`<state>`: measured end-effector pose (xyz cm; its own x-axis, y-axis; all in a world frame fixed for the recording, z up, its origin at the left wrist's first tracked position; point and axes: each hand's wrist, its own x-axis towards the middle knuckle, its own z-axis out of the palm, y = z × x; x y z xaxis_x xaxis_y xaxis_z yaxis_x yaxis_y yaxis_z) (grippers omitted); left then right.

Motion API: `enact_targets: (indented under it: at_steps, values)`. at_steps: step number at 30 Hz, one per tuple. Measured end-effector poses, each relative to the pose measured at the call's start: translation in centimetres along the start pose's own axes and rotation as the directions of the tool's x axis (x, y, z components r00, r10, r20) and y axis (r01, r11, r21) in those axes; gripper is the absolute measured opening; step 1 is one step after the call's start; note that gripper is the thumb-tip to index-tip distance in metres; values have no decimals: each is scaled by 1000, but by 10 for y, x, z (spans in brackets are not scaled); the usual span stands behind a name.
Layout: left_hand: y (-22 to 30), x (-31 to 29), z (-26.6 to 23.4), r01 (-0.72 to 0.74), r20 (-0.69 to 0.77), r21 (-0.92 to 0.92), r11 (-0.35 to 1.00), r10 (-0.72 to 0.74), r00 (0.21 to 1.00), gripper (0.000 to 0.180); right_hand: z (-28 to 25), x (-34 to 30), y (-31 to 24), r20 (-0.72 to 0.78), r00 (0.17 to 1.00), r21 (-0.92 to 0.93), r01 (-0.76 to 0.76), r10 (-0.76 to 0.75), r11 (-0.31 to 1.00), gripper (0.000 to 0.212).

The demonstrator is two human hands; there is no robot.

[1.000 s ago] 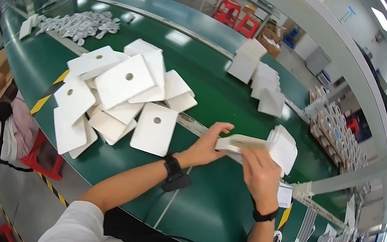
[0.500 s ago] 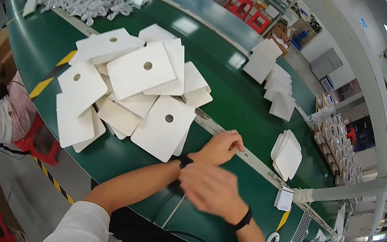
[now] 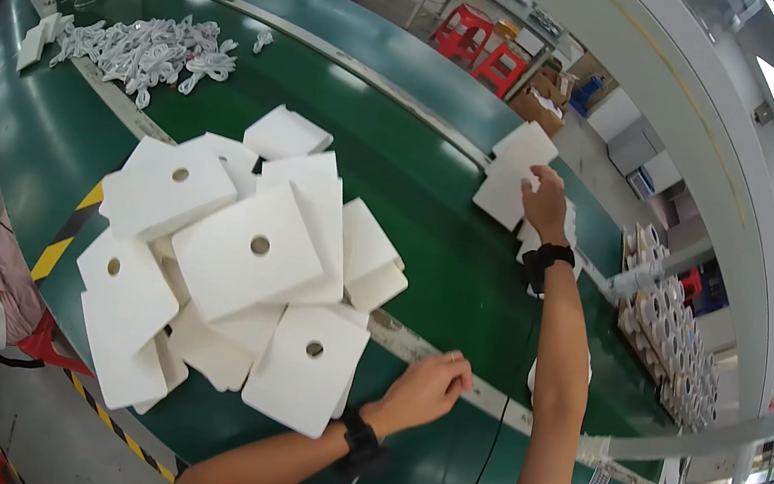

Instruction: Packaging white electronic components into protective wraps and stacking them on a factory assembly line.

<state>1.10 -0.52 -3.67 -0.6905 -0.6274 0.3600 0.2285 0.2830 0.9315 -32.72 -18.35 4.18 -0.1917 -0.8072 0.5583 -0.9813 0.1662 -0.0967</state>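
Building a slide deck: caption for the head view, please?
Right hand at far white pieces, left hand beside heaped flat white boxes.

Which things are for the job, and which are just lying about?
Seems for the job:
pile of white pieces with holes, near the left hand
white stack at the right hand

Probably just lying about:
red stools
cardboard box
coiled white cords, untouched

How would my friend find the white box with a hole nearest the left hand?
On the long green table, look for the messy heap of white boxes. Go to its near right corner, beside the person's left hand. Pick the box whose round hole sits lowest in the picture of all the holes.
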Motion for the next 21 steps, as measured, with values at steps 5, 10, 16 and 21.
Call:
enact_targets:
  at_steps: [5,10,16,21]
  values:
    - [4,-3,-2,30,-45,-20,999,-31,999,8,33,97,81,147,984,-12,-104,104,995,45]
    - [1,2,-2,53,-16,70,996,-52,999,5,51,140,91,545,790,-119,-260,282,958,61]
    - [-1,2,1,51,-19,93,994,-50,999,7,22,131,72,626,741,-115,-221,243,969,70]
    - [-4,-4,1,10,-43,103,995,-6,999,8,-16,90,55,606,796,189,-153,7,970,59]
